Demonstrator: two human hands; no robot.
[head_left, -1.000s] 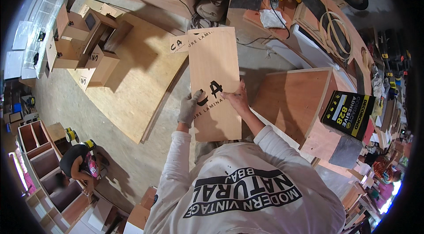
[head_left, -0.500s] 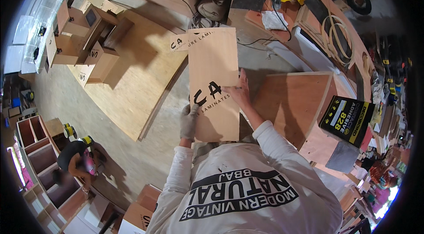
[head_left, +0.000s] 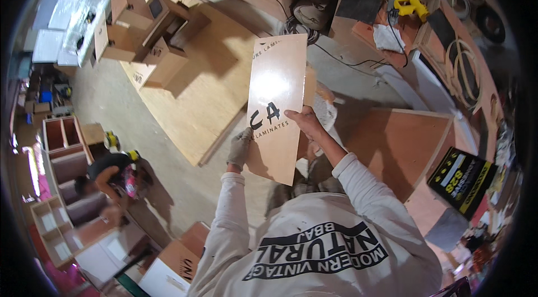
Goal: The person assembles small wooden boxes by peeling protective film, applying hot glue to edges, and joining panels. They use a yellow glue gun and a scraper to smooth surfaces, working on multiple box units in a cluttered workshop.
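Note:
A long, narrow wood-coloured laminate panel (head_left: 274,154) with black printing is held up in front of me, its face catching a bright glare. My left hand (head_left: 240,148), in a grey glove, is closed on its left edge. On the opposite edge my bare right hand (head_left: 308,123) grips it, thumb on the printed face and the other fingers hidden behind. Behind the panel's right side, a whitish round object (head_left: 325,107) is partly covered; I cannot make out its kind.
Box-like wooden pieces (head_left: 162,64) stand on a plywood sheet (head_left: 196,123) at the left. A co-worker (head_left: 109,171) crouches by shelving at lower left. To the right are a reddish board (head_left: 392,145), a black-and-yellow can (head_left: 462,179), a yellow power tool (head_left: 412,5) and a cable (head_left: 347,61).
The panel has tilted, so its face now reflects light and its right edge slants. Both hands still hold it. The surroundings have shifted rightward in view.

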